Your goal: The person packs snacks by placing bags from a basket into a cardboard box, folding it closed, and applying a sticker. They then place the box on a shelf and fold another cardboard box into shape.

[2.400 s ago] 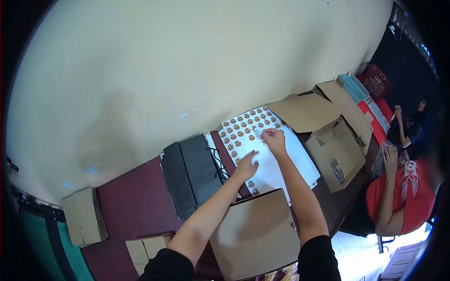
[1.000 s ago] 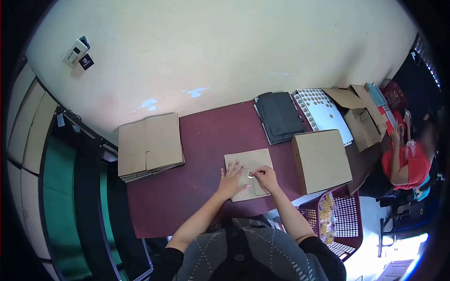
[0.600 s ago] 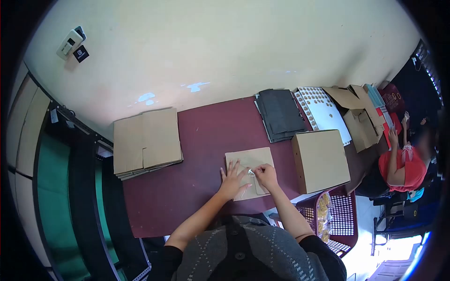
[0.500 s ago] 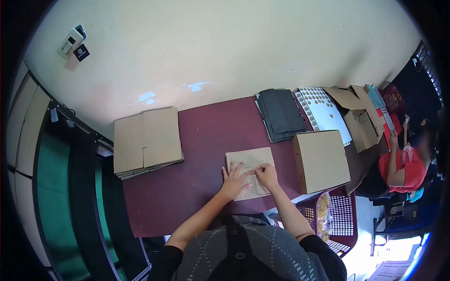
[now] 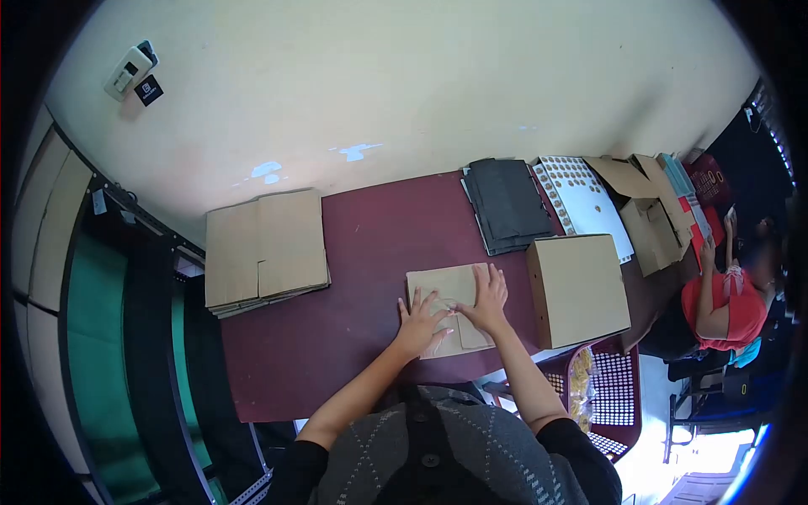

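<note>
A flat brown cardboard piece [image 5: 446, 280] lies near the front edge of the maroon table [image 5: 370, 227]. My left hand [image 5: 418, 324] rests on its left part with fingers spread. On its right part my right hand [image 5: 488, 305] lies with fingers stretched out and the thumb toward the middle. The two thumbs are close together over a small pale spot, too small to make out. Both palms hide part of the cardboard.
Flattened cardboard [image 5: 269, 248] is stacked at the left. A closed box [image 5: 581, 286] stands right of my hands, with black sheets [image 5: 509, 202], a sticker sheet [image 5: 585, 198] and an open box [image 5: 648, 231] behind. A maroon basket [image 5: 619, 391] stands below; a person [image 5: 732, 307] sits at right.
My right hand has gone from a pinch near the cardboard's middle to spread fingers lying on its right part. The left hand has stayed nearly in place.
</note>
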A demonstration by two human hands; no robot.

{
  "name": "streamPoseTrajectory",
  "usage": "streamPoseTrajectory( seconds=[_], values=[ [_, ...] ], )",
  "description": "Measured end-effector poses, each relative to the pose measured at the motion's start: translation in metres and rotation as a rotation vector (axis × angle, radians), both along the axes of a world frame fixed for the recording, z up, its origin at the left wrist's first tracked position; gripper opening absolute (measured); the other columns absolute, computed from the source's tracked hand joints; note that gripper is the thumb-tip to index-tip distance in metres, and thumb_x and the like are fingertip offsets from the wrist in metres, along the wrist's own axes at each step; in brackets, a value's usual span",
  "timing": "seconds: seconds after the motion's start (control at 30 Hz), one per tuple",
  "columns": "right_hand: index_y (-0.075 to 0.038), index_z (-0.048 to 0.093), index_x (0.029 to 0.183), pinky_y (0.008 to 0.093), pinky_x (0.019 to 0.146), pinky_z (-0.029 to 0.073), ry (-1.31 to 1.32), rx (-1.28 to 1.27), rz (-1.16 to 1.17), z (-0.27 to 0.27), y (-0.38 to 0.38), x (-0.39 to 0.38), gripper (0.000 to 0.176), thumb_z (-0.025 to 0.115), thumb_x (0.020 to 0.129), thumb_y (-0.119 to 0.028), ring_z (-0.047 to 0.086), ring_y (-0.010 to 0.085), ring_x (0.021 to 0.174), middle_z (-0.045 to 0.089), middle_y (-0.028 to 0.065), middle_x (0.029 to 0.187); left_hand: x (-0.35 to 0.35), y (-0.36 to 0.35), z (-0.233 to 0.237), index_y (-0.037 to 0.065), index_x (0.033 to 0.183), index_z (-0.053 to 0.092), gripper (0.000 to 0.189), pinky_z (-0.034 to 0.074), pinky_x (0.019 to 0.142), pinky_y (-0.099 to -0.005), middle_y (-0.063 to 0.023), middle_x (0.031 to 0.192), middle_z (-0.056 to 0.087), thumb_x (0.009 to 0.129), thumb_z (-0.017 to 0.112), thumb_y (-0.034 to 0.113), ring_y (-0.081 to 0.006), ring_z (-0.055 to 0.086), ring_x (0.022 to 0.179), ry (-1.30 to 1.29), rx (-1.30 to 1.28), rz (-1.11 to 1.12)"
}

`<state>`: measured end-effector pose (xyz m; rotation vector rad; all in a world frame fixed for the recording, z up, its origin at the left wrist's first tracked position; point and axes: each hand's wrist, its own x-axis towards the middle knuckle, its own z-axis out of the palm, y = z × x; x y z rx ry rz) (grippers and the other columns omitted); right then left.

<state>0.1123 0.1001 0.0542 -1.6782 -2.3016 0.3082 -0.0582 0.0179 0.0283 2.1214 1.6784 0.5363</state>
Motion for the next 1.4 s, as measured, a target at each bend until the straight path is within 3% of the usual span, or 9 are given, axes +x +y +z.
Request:
streamPoseTrajectory(
  seconds=[0.03,0.4,0.67,0.73,0.83,0.93,1.4],
  values=[
    [-0.020,0.020,0.144,0.0536,0.108,0.016,-0.058,-0.077,-0.015,-0.011,0.001,0.000,0.104,0.077,0.062,-0.048,0.009,0.0416,0.137,0.013,0.0218,0.147,0.000,0.001,-0.001,0.026,0.117,0.057,0.041,0.011,0.095,-0.0755,-0.0123,0.145,0.022,0.080,0.062,0.043,-0.0441,0.005,0.136,0.010,-0.005,-0.001],
    [-0.020,0.018,0.145,0.0517,0.105,0.023,0.093,-0.276,0.037,-0.014,0.019,0.012,0.109,0.078,0.059,-0.049,0.020,0.0439,0.132,0.010,0.0248,0.147,0.001,0.000,0.000,0.025,0.116,0.057,0.040,0.011,0.095,-0.0762,-0.0116,0.145,0.023,0.080,0.063,0.041,-0.0440,0.005,0.137,-0.027,-0.010,0.027],
    [-0.023,0.013,0.146,0.0511,0.107,0.020,0.174,-0.367,0.065,-0.012,0.021,0.015,0.119,0.082,0.053,-0.045,0.016,0.0431,0.134,0.005,0.0242,0.148,0.000,0.000,0.002,0.013,0.115,0.051,0.050,0.015,0.097,-0.0736,-0.0093,0.144,0.025,0.077,0.066,0.041,-0.0372,0.007,0.138,-0.094,-0.011,0.066],
    [-0.020,0.014,0.146,0.0502,0.106,0.024,0.079,-0.342,0.063,-0.012,0.020,0.014,0.122,0.083,0.050,-0.048,0.017,0.0440,0.134,0.005,0.0247,0.148,0.000,0.000,0.000,0.013,0.115,0.051,0.050,0.015,0.097,-0.0736,-0.0090,0.144,0.025,0.077,0.066,0.041,-0.0374,0.007,0.138,-0.106,-0.001,0.074],
    [-0.022,0.011,0.146,0.0529,0.104,0.026,-0.003,-0.368,0.035,-0.006,0.019,0.010,0.122,0.082,0.050,-0.049,0.019,0.0442,0.133,0.003,0.0239,0.148,0.001,0.000,-0.002,0.012,0.114,0.051,0.050,0.015,0.097,-0.0736,-0.0085,0.145,0.025,0.076,0.067,0.041,-0.0374,0.007,0.138,-0.120,0.005,0.080],
    [-0.027,0.011,0.146,0.0575,0.102,0.024,0.084,-0.443,0.016,0.003,0.020,0.009,0.120,0.080,0.052,-0.053,0.023,0.0456,0.131,0.005,0.0226,0.149,0.000,0.000,-0.001,0.013,0.114,0.051,0.050,0.015,0.097,-0.0734,-0.0083,0.145,0.025,0.076,0.067,0.040,-0.0372,0.007,0.139,-0.116,-0.001,0.083],
    [-0.030,0.015,0.145,0.0560,0.101,0.027,0.098,-0.430,-0.031,-0.007,0.022,0.007,0.111,0.079,0.056,-0.050,0.026,0.0448,0.129,0.008,0.0179,0.148,0.001,0.000,-0.002,0.012,0.113,0.049,0.050,0.016,0.097,-0.0736,-0.0080,0.144,0.025,0.075,0.068,0.039,-0.0371,0.007,0.138,-0.124,0.012,0.089]
  ],
)
